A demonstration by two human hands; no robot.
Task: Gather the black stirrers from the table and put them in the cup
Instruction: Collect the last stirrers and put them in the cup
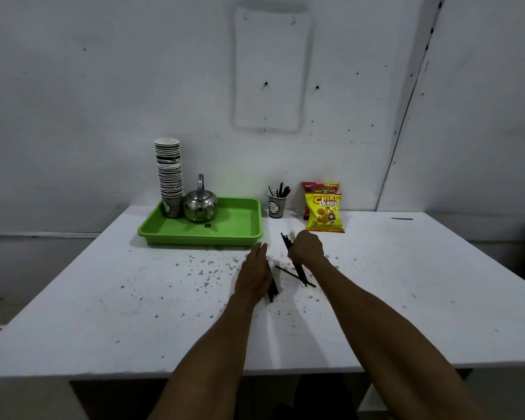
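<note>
So the black stirrers (297, 272) are split up: a bunch is clamped in the right hand (306, 247), fist closed around them, with a couple of loose ones lying on the white table (406, 283) right under it. The left hand (253, 275) lies flat, fingers straight, over a few more poking out beside the wrist. The cup (277, 205) at the back already has some in it, between the green tray (225, 230) and the snack bags (325, 212).

Cup (277, 207) stands between tray (240, 234) and snack bags (325, 213) on table (103, 298).
</note>
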